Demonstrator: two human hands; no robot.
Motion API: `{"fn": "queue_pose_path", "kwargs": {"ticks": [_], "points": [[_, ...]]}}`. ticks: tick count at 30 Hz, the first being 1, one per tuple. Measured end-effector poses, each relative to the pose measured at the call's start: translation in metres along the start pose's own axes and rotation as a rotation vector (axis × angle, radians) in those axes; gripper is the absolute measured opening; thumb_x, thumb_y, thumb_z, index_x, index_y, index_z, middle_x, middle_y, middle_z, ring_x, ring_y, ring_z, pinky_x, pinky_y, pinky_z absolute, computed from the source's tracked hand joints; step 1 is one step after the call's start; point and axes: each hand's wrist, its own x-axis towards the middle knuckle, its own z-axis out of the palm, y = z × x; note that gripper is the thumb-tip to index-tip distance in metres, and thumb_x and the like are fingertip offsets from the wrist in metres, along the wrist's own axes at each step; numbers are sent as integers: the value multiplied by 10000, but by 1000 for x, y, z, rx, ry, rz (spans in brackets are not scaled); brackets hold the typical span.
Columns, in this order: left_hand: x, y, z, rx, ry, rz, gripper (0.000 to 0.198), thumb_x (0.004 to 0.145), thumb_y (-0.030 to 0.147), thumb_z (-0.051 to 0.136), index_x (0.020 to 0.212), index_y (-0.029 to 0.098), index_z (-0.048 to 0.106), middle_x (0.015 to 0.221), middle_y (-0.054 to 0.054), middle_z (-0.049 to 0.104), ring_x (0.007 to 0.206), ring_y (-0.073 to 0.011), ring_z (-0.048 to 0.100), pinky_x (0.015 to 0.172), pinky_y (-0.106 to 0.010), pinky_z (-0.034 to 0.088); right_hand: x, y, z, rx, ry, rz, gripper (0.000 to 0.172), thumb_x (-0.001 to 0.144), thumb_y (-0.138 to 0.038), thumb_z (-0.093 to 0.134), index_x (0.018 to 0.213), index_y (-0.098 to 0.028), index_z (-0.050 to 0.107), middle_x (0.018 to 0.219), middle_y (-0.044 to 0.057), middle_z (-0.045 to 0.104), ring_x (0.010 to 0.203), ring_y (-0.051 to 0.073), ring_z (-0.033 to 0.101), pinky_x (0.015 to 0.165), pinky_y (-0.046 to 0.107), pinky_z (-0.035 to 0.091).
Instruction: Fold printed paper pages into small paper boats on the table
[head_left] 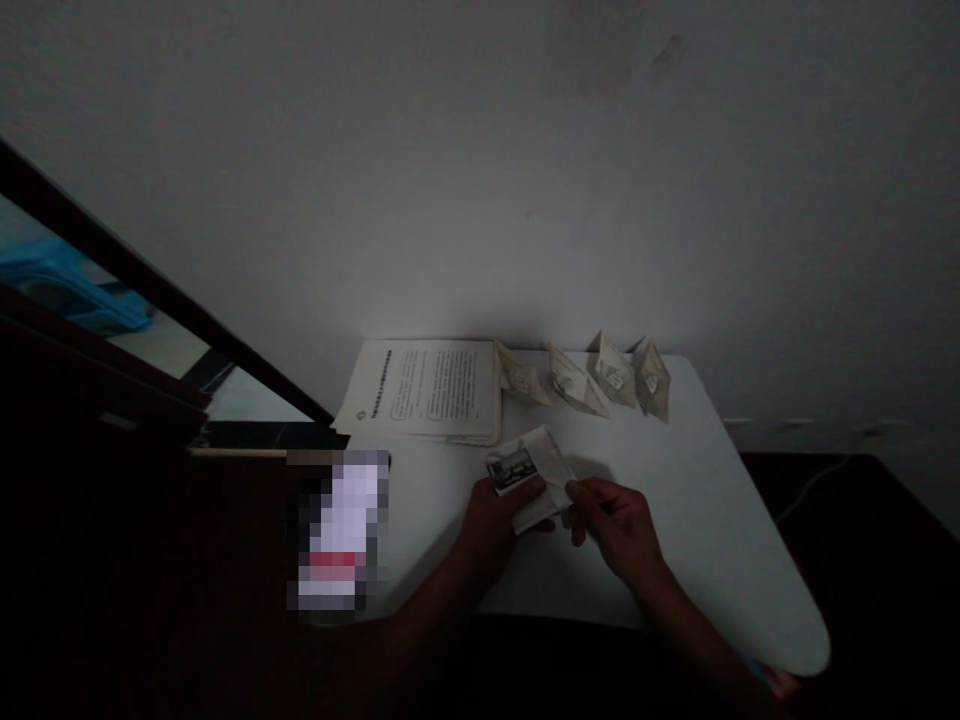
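1. Head view: one folded paper piece (556, 470), creased with a dark printed patch, is up over the middle of the smooth white worktop (720, 530).
2. Left hand (491, 525) is mostly closed around it, thumb on top; right hand (616, 528) is pinching its right edge.
3. Four pointy paper boats (568, 384) line the back edge.
4. One page stack (442, 385), back-left corner, print too tiny to read.
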Motion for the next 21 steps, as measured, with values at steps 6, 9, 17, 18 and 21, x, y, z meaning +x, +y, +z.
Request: {"fn": "queue_pose_path", "kwargs": {"ticks": [6,9,17,18,21], "points": [[-3,8,-2,189,70,151,324,637,321,750,849,79,704,758,-85,702,661,-194,636,617,-287,502,0,3,0,-7,-4,3,383,813,-463,572,553,-182,590,457,-4,562,448,128,543,499,255,441],[-6,12,-3,250,101,187,292,646,300,739,851,92,716,773,-75,710,732,-209,647,686,-295,494,1,3,1,-14,0,26,391,808,-466,578,539,-183,597,459,6,586,491,143,580,551,263,468],[-3,9,-6,285,113,151,268,635,315,739,797,104,714,748,-68,710,682,-200,646,627,-275,481,6,6,-1,-45,-3,63,329,767,-489,612,698,-173,676,494,5,638,484,152,598,559,268,484],[-1,11,-8,294,101,139,288,616,321,752,798,102,711,745,-71,709,672,-202,645,616,-276,482,6,6,-3,-57,-5,58,332,767,-488,611,677,-175,674,487,5,633,480,152,595,549,266,480],[3,21,-20,371,66,144,315,561,312,783,784,104,704,705,-66,699,619,-191,632,578,-269,477,6,5,-11,-88,-29,24,346,768,-478,608,601,-179,657,473,7,620,488,153,591,540,262,475]]}}
